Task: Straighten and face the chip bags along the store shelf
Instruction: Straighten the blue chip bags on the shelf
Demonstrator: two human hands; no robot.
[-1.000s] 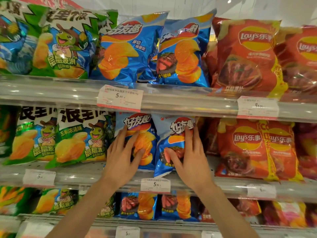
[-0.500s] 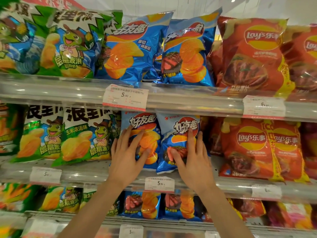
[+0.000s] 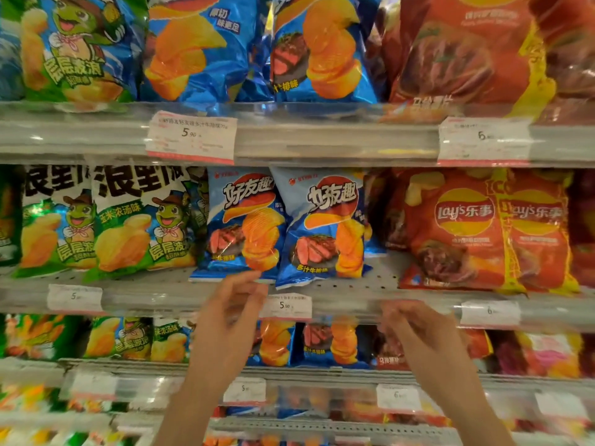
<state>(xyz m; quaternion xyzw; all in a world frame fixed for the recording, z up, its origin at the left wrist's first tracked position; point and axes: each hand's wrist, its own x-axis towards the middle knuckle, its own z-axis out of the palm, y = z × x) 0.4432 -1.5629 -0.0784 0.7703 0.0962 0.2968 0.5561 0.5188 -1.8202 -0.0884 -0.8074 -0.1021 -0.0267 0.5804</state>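
Two blue chip bags (image 3: 244, 225) (image 3: 323, 226) are showing orange ridged crisps and red logos. At nine o'clock, green bags (image 3: 138, 220) are displaying cartoon frogs; at three o'clock, red bags (image 3: 457, 230) are wearing yellow-and-red emblems.

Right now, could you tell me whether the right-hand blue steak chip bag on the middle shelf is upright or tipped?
Tipped slightly: the right blue bag leans, its bottom edge slanting.

Grey metal store shelving (image 3: 338, 140) spans the view in tiers. White paper price tags (image 3: 191, 138) hang on its glossy front rails.
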